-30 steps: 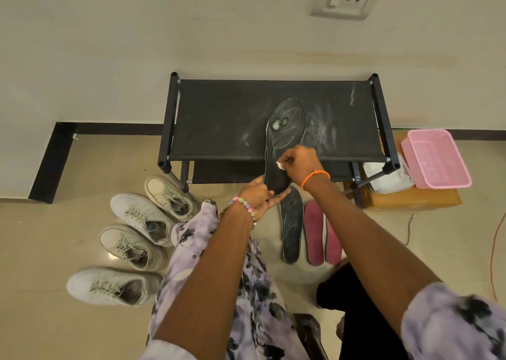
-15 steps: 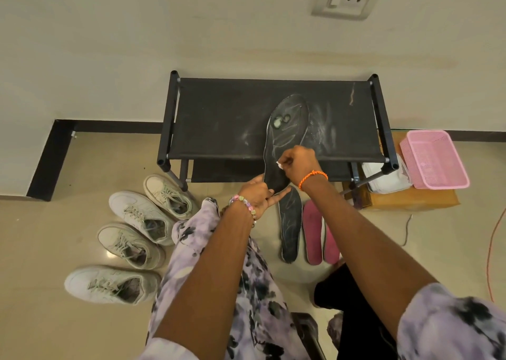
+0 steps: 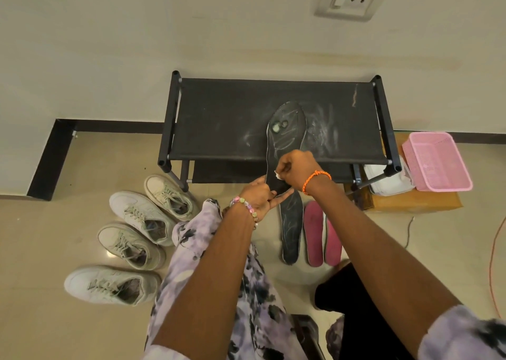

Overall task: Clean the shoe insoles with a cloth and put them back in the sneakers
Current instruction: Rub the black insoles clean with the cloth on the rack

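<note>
I'm mid-wipe: my left hand (image 3: 258, 195) grips the black insole's (image 3: 287, 129) near end on the rack (image 3: 219, 119), right hand (image 3: 297, 168) pinching the cloth (image 3: 277, 174). Next, I'd wipe toward the far, smudged toe.

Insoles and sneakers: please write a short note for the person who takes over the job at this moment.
Left hand: holds the heel end of the black insole, which lies on the black rack.
Right hand: grips a small white cloth against that insole.
On the floor: a second black insole and two pink insoles, beside one another.
Four white sneakers stand to the left.
Done: no insole is back in a sneaker.
Left: finish wiping, clean the others if needed, refit all four.
</note>
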